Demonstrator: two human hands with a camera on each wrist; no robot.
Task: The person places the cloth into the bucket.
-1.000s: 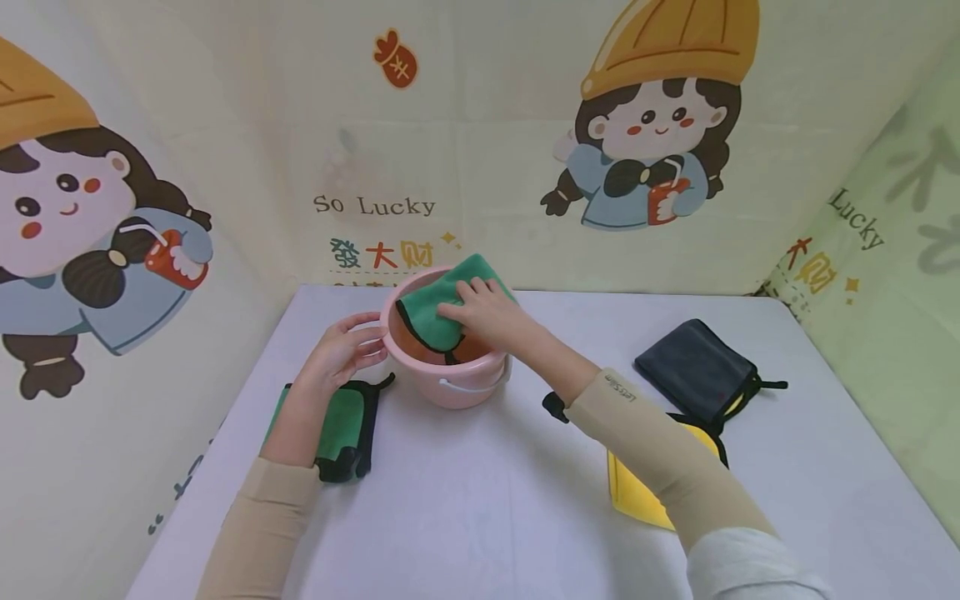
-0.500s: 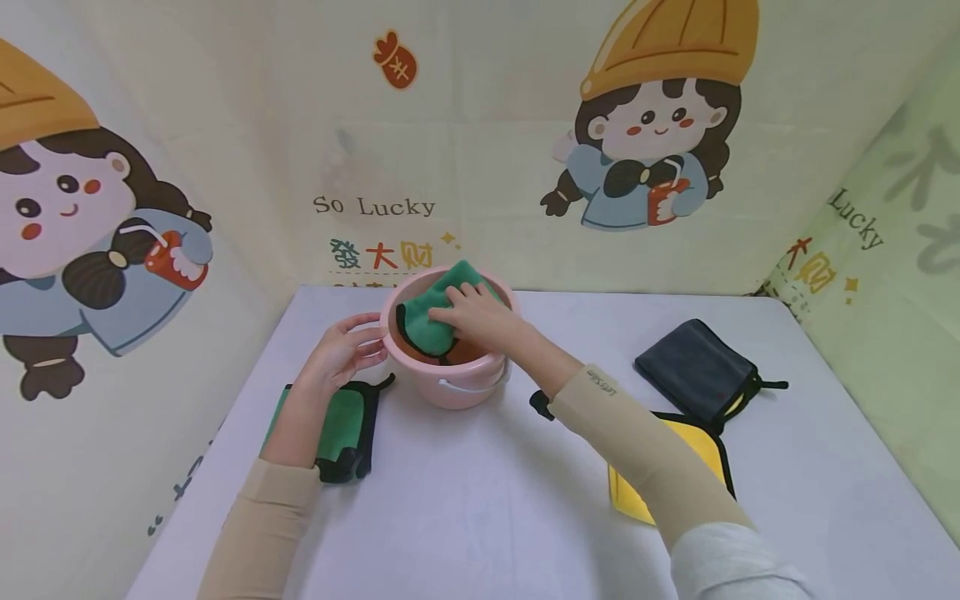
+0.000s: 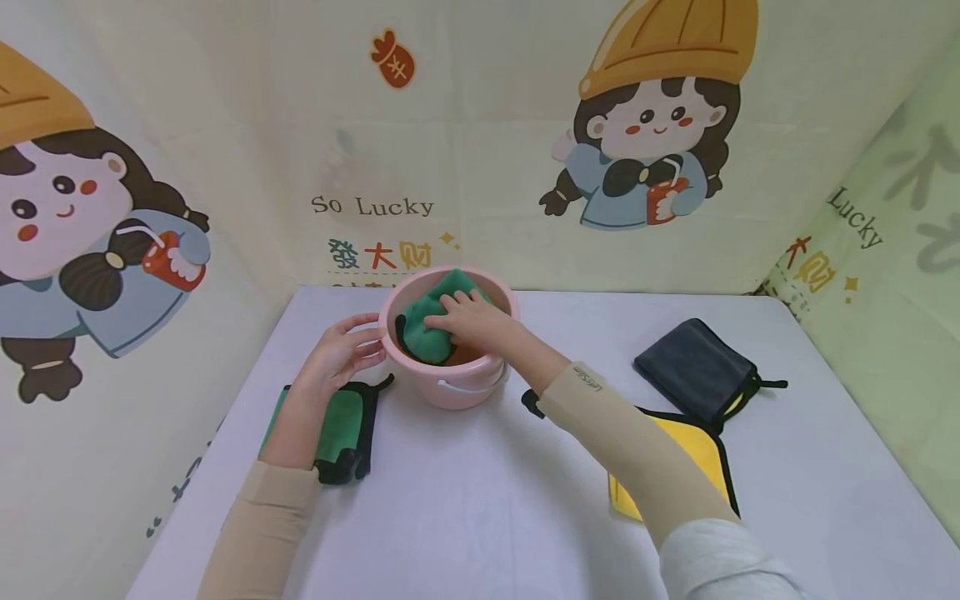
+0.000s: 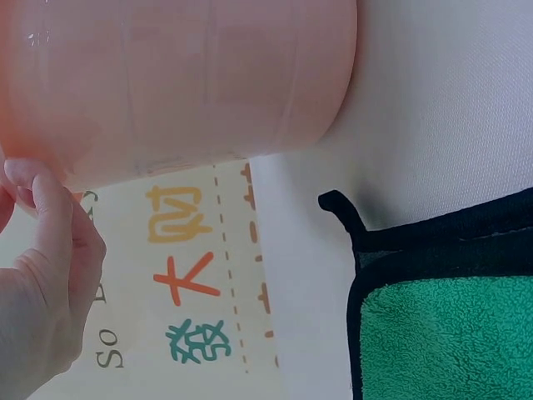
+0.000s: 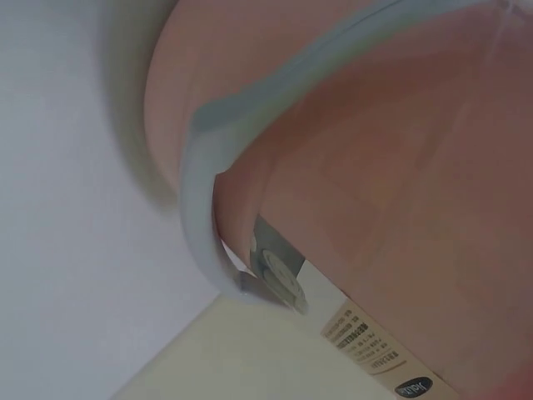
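Sinking lower into the pink bucket than half a second ago, the green cloth is now tucking its peak below the far rim, the right hand shifting slightly down and left with it. All this is happening just left of the middle of the head view. Fingers spread, the right hand is pressing on the cloth and seems not to be gripping it; the left hand is holding the bucket's rim with curled fingers.

For good stuffing, I'd be pushing from the cloth's middle, then folding that far peak inward, while keeping the left hold firm, since a bucket this light-looking could be tipping. Lifting the fingers away flat should avoid dragging the cloth back out.

Only the head view is showing the cloth inside. The right wrist view is missing hand and cloth, but it's revealing a printed label beside the grey handle. At lower right, the left wrist view is showing the fluffy pile of the other green cloth, which the left forearm is partly covering from above.
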